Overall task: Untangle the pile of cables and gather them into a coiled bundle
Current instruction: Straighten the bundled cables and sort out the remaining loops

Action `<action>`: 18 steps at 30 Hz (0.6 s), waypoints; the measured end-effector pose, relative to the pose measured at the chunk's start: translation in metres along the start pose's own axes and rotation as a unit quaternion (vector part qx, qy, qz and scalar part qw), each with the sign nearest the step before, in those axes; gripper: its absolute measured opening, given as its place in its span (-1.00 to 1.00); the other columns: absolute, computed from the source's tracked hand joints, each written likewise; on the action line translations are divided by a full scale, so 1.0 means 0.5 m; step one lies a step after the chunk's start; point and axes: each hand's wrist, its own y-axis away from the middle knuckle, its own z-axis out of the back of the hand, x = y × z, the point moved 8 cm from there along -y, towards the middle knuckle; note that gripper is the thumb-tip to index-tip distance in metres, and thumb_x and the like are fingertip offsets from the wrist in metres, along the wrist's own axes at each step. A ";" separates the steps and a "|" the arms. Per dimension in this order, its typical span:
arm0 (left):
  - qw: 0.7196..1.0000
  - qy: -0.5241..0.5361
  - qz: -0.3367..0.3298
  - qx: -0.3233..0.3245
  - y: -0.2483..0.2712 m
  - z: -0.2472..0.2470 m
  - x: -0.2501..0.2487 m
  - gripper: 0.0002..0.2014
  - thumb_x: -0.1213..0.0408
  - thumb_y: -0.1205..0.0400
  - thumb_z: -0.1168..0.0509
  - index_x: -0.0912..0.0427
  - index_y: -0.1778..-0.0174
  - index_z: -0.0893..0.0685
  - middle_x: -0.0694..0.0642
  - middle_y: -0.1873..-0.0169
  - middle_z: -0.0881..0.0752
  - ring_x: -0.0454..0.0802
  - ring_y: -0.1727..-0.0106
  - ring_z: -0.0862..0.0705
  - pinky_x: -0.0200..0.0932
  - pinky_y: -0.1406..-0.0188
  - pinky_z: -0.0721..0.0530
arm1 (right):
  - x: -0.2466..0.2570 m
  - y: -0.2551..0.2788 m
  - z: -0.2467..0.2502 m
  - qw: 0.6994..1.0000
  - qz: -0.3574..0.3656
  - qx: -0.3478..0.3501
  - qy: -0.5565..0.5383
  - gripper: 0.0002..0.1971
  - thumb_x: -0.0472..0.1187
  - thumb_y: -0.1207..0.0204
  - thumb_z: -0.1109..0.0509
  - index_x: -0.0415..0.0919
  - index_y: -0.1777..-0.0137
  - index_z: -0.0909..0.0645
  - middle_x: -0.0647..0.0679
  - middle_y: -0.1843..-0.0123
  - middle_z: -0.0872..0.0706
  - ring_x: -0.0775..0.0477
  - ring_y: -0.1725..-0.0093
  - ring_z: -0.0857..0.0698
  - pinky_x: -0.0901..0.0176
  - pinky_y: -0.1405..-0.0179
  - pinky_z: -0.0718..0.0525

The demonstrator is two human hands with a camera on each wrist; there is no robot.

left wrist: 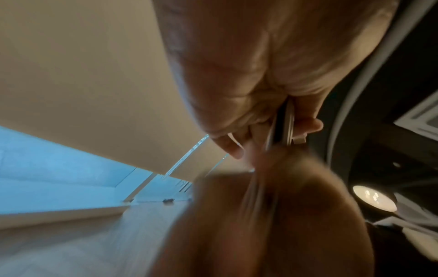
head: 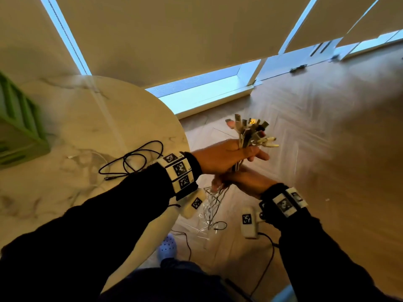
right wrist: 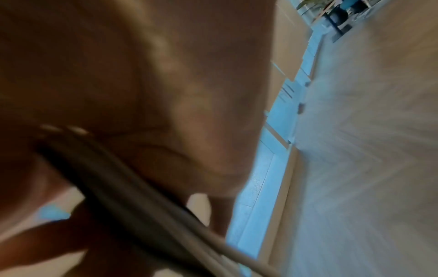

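My left hand (head: 229, 156) grips a bundle of white and grey cables (head: 250, 132) just below their plugs, which fan out upward past the table's edge. Right under it my right hand (head: 237, 180) is closed round the same cables, and their loose lengths (head: 210, 207) hang down toward the floor. The left wrist view shows cable strands (left wrist: 285, 121) running through the left palm (left wrist: 237, 75), with the right hand blurred below. In the right wrist view dark strands (right wrist: 132, 187) cross the right palm (right wrist: 142, 75). A black cable (head: 133, 160) and a pale one (head: 87, 154) lie on the round marble table (head: 65, 118).
A green rack (head: 19, 123) stands at the table's left. Wood floor (head: 327, 149) spreads to the right, with window frames and blinds behind. A thin black wire (head: 268, 256) trails on the floor near my foot in a pale perforated shoe (head: 167, 247).
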 end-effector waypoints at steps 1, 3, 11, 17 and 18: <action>1.000 -0.027 -0.003 0.011 0.002 -0.002 -0.007 -0.60 0.05 -0.87 0.01 0.02 -0.40 -0.70 -0.29 0.00 -0.65 -0.30 -0.15 -0.60 -0.39 -0.31 -0.47 | -0.011 -0.010 -0.005 0.998 -0.012 -0.027 0.061 -0.72 -0.25 -0.71 -0.28 -0.32 0.17 -0.73 -0.24 0.16 -0.83 0.06 0.17 -0.79 0.10 0.01 -0.70; 1.000 -0.025 -0.005 0.014 0.008 0.004 -0.016 -0.60 0.08 -0.87 0.00 0.09 -0.42 -0.68 -0.51 0.09 -0.62 -0.46 -0.09 -0.56 -0.36 -0.30 -0.43 | -0.016 -0.016 0.007 0.988 -0.006 -0.135 0.075 -0.69 -0.20 -0.73 -0.25 -0.30 0.21 -0.65 -0.14 0.28 -0.80 0.11 0.33 -0.73 0.05 0.06 -0.64; 0.981 0.057 0.108 0.149 0.064 -0.087 0.163 -0.12 -0.15 -0.42 -0.58 -0.10 -0.64 -0.36 -0.07 -0.66 -0.38 -0.08 -0.67 -0.31 0.06 -0.69 -0.26 | 0.070 0.080 0.037 0.944 0.128 -0.178 -0.248 -0.58 0.02 -0.65 -0.39 -0.10 0.38 -0.38 -0.07 0.51 -0.18 -0.04 0.51 -0.18 0.05 0.35 -0.40; 0.986 -0.118 0.121 -0.008 0.033 -0.062 0.260 -0.55 -0.33 -0.49 -0.37 0.00 0.06 -0.81 0.10 0.19 -0.81 0.13 0.13 -0.75 0.07 0.01 -0.72 | 0.142 0.141 0.032 0.929 0.159 -0.106 -0.318 -0.51 0.08 -0.65 -0.27 -0.07 0.47 -0.25 0.04 0.60 -0.14 -0.03 0.56 -0.10 0.07 0.35 -0.38; 0.975 -0.150 0.088 -0.135 0.037 -0.019 0.257 -0.46 -0.31 -0.53 -0.29 0.14 0.05 -0.78 0.16 0.20 -0.81 0.18 0.17 -0.76 0.07 0.12 -0.72 | 0.150 0.149 0.042 0.920 0.174 -0.124 -0.329 -0.51 0.06 -0.68 -0.23 -0.07 0.46 -0.24 0.04 0.60 -0.14 -0.03 0.55 -0.10 0.09 0.34 -0.42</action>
